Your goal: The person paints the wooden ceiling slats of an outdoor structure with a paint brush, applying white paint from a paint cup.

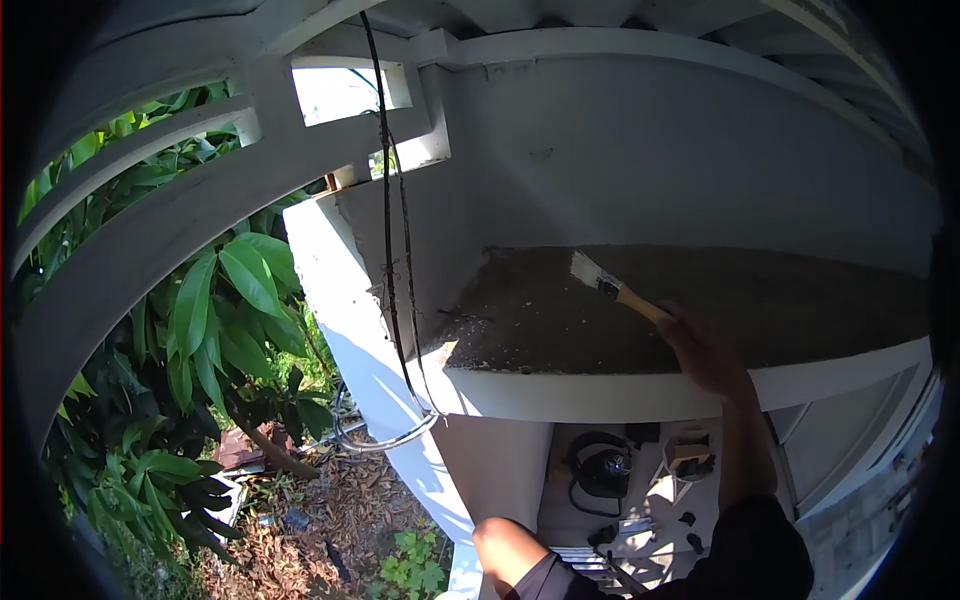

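Note:
My right hand [698, 352] is wrapped round the wooden handle of a paintbrush [640, 303]. The brush points up and to the left, its pale bristles spread over the dark, dusty top of a concrete ledge [690, 290]. White flecks and bits of debris are scattered across the ledge's left part. The forearm reaches over the ledge's white front edge [600, 394] from below. My left hand is out of view; only a bent bare limb [507, 552] beside dark cloth shows at the bottom.
Dark cables [388, 220] hang left of the ledge, ending in a loose loop [385, 440]. A white wall corner [350, 290] and leafy branches [200, 310] stand at the left. Far below, a black rounded machine with a hose [604, 470] and a wooden box [690, 455] rest on the floor.

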A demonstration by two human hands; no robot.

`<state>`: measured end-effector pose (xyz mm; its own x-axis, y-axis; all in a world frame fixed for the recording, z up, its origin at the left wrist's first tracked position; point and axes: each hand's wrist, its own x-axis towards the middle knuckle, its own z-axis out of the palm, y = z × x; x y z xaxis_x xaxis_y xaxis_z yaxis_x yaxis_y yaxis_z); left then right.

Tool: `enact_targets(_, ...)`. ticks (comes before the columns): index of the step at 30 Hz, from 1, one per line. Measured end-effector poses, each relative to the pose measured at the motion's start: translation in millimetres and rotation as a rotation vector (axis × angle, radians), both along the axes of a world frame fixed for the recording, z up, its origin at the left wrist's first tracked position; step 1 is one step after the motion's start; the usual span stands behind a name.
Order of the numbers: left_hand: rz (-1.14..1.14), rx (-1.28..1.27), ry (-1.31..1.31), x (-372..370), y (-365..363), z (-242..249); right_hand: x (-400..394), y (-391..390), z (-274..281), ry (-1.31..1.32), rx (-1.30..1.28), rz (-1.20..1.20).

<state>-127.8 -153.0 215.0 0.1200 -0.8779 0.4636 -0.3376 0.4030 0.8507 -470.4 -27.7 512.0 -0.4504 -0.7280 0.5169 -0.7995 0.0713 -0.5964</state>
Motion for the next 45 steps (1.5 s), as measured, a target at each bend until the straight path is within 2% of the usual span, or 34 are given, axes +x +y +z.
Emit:
enact_targets(1, 0.016, 0.038, -0.023, 21.7, 23.0, -66.3, -2.5, -1.2, -1.8, 0.072, -0.067, 0.022)
enact_targets(3, 0.058, 0.124, -0.064, 55.9, 71.2, -135.6, -3.0, -2.2, 0.7, 0.053, -0.053, 0.036)
enact_targets(6, 0.131, 0.278, -0.122, 85.6, 168.9, -151.3, 3.4, 0.0, 2.8, 0.015, -0.057, -0.054)
enact_targets(7, 0.115, 0.366, -0.097, 88.2, 171.4, -154.1, 2.0, 0.4, 1.4, 0.012, -0.066, -0.089)
enact_targets(9, 0.122, 0.390, -0.154, 86.4, 171.6, -143.5, 1.7, 3.3, 9.7, -0.139, 0.019, -0.261)
enact_targets(11, 0.102, 0.388, -0.092, 83.8, 173.5, -140.4, -31.8, 3.5, 0.6, 0.237, -0.073, -0.210)
enact_targets(13, 0.102, 0.382, -0.169, 86.4, 174.3, -149.8, -110.9, 3.1, -17.0, 1.188, -0.287, -0.187)
enact_targets(14, 0.106, 0.388, -0.125, 83.2, 174.4, -146.3, -106.1, 3.9, -23.8, 1.172, -0.266, -0.171)
enact_targets(16, 0.097, 0.387, -0.121, 82.0, 175.3, -144.7, -85.3, 6.3, -20.8, 0.785, -0.264, -0.160)
enact_targets(17, 0.091, 0.391, -0.132, 80.6, 176.5, -143.3, -79.4, 5.8, -18.1, 0.778, -0.255, -0.165)
enact_targets(19, 0.113, 0.414, -0.178, 80.0, 177.6, -140.0, -67.5, 5.1, -16.8, 0.497, -0.119, -0.141)
enact_targets(20, 0.073, 0.455, -0.115, 83.5, 176.6, -145.1, -59.3, 5.9, -18.7, 0.494, -0.121, -0.163)
enact_targets(22, 0.076, 0.432, -0.139, 80.4, 178.7, -137.2, -41.9, 12.9, -12.5, 0.239, -0.032, -0.283)
enact_targets(26, 0.068, 0.385, -0.182, 85.4, 179.1, -145.0, -28.6, 18.6, -11.3, 0.163, -0.189, -0.324)
enact_targets(27, 0.044, 0.358, -0.112, 90.4, 179.3, -158.1, -40.9, 18.6, -15.1, 0.094, -0.236, -0.240)
enact_targets(28, 0.068, 0.309, -0.244, 94.4, 177.8, -163.4, -48.5, 21.5, -14.1, 0.024, -0.282, -0.149)
enact_targets(29, 0.083, 0.293, -0.260, 94.3, 176.7, -164.0, -47.7, 25.3, -8.4, 0.041, -0.294, -0.172)
enact_targets(30, 0.099, 0.279, -0.276, 95.8, 176.7, -167.2, -44.1, 26.6, -2.9, -0.073, -0.317, -0.070)
enact_targets(31, 0.148, 0.210, -0.327, 105.0, 176.6, -193.1, -42.7, 30.3, 0.9, -0.188, -0.337, 0.034)
enact_targets(32, 0.110, 0.275, -0.213, 105.3, 177.1, -190.5, -46.8, 36.1, 4.1, -0.175, -0.344, 0.012)
enact_targets(34, 0.118, 0.163, -0.358, 103.4, 173.7, -184.2, -60.9, 43.1, 11.8, -0.134, -0.321, 0.005)
enact_targets(35, 0.123, 0.082, -0.350, 108.2, 172.5, -197.7, -67.1, 48.1, 15.3, -0.124, -0.326, -0.009)
enact_targets(36, 0.066, 0.252, -0.114, 112.0, 170.4, -211.9, -74.3, 54.8, 17.8, -0.157, -0.265, -0.015)
enact_targets(38, 0.012, 0.239, -0.101, 106.0, 151.3, -233.2, -82.9, 63.7, 12.8, -0.183, -0.205, -0.034)
enact_targets(40, -0.059, 0.222, -0.081, 88.0, 131.0, -237.7, -89.4, 64.5, -0.1, -0.272, -0.183, -0.170)
enact_targets(43, -0.149, 0.211, -0.061, 65.2, 108.9, -234.9, -85.9, 65.2, 7.8, -0.314, -0.223, -0.073)
enact_targets(45, -0.190, 0.198, -0.049, 47.7, 90.5, -225.4, -78.0, 61.3, 8.8, -0.265, -0.237, -0.109)
